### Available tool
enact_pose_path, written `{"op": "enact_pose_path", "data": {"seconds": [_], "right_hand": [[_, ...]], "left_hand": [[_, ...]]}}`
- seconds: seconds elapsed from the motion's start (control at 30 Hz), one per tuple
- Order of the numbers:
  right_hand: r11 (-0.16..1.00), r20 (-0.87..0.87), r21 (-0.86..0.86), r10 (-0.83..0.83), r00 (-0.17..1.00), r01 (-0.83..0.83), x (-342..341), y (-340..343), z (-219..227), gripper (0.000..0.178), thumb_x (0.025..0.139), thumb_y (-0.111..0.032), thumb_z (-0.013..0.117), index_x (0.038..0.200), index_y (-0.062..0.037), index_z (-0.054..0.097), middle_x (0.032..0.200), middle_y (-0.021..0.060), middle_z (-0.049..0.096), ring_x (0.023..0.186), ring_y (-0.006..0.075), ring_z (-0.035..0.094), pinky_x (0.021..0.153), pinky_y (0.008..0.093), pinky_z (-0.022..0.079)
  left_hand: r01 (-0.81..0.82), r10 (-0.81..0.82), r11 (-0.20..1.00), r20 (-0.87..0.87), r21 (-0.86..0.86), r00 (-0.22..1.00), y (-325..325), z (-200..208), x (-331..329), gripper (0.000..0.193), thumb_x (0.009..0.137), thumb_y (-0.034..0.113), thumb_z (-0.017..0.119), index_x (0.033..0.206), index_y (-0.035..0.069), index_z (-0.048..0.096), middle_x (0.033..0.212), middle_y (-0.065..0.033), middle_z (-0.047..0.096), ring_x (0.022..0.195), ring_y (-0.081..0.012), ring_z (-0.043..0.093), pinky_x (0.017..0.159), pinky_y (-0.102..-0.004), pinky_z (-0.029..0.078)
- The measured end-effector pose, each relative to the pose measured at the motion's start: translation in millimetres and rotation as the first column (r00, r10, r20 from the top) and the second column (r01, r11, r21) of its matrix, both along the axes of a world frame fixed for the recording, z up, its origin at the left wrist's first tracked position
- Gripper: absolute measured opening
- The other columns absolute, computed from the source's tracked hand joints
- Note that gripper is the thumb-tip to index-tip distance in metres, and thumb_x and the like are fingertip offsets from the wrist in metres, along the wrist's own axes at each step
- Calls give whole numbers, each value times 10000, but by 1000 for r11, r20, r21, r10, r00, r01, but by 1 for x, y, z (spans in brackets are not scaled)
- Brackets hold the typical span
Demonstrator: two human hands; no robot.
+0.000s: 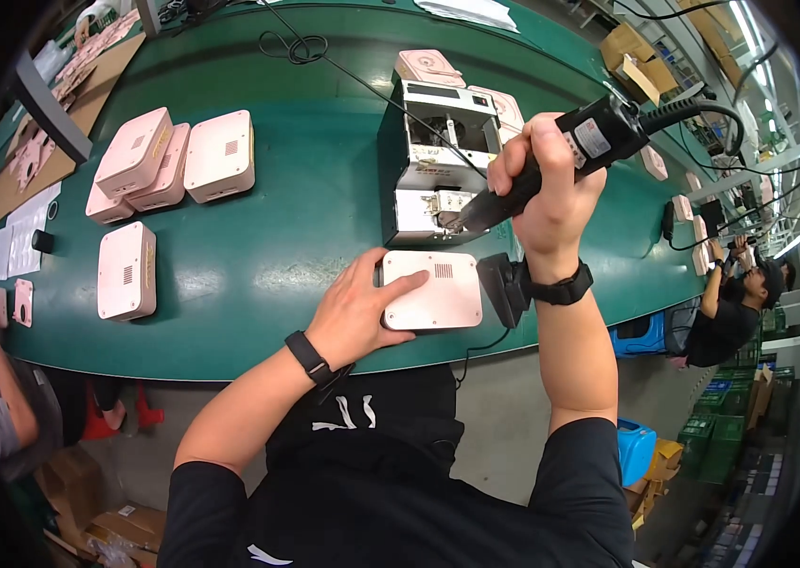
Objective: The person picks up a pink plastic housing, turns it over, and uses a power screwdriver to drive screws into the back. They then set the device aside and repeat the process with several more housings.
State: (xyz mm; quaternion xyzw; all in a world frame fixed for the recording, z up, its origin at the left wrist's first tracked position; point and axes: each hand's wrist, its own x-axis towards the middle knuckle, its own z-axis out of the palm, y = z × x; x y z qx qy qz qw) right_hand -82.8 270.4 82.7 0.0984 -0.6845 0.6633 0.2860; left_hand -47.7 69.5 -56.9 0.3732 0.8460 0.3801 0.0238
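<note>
My right hand is wrapped round a black electric screwdriver, held slanting down to the left. Its tip reaches the front outlet of a white and black screw feeder; whether a screw is on the bit is too small to tell. Below the feeder, a pale pink rectangular housing lies flat near the table's front edge, with slots and corner holes on top. My left hand grips its left side, thumb across the top and fingers along the edges.
Several more pink housings stand at the left, some stacked, one apart. Others sit behind the feeder. A black cable crosses above the green table. Co-workers are at the far left and right.
</note>
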Motion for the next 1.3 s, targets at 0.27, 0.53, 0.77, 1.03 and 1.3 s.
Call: {"op": "enact_pose_path", "data": {"seconds": [0.27,0.53,0.77,1.03,1.3], "right_hand": [[995,31,-75,71,997,-69,10,-15,-13,152,932,-156,561,903,-12,523,601,76,504,467,169,495,456,319,440],[995,109,-78,71,991,-63,0,-19,-28,167,916,-166,601,900,-20,521,593,77,504,457,160,493,447,313,439],[994,110,-93,74,991,-64,0,-15,-32,178,920,-178,603,903,-21,520,593,77,507,461,161,496,450,311,440],[993,5,-115,28,1000,-28,8,-6,-4,184,936,-190,576,890,-16,534,617,81,523,466,171,497,460,311,440],[998,41,-22,-50,998,51,-7,-5,-1,188,939,-186,563,892,-5,542,632,86,527,479,181,505,462,319,442]], "left_hand": [[-3,3,1000,-2,2,1000,1,-1,0,775,617,270,895,1329,294,588,1332,-222,441,1190,-412,512,1003,-459,465],[-4,4,1000,-18,10,1000,1,-3,-1,776,616,273,894,1330,282,588,1326,-223,440,1180,-412,514,1004,-460,464],[2,-2,1000,-5,21,1000,2,-4,-1,781,612,274,894,1330,276,588,1327,-223,439,1178,-406,514,1003,-457,465],[2,0,999,-31,40,1000,9,-5,0,786,607,258,893,1331,283,587,1331,-213,444,1187,-398,513,1011,-451,459],[4,-4,999,-23,36,1000,19,-7,3,783,612,259,887,1334,289,585,1348,-210,441,1208,-392,505,1018,-445,452]]}}
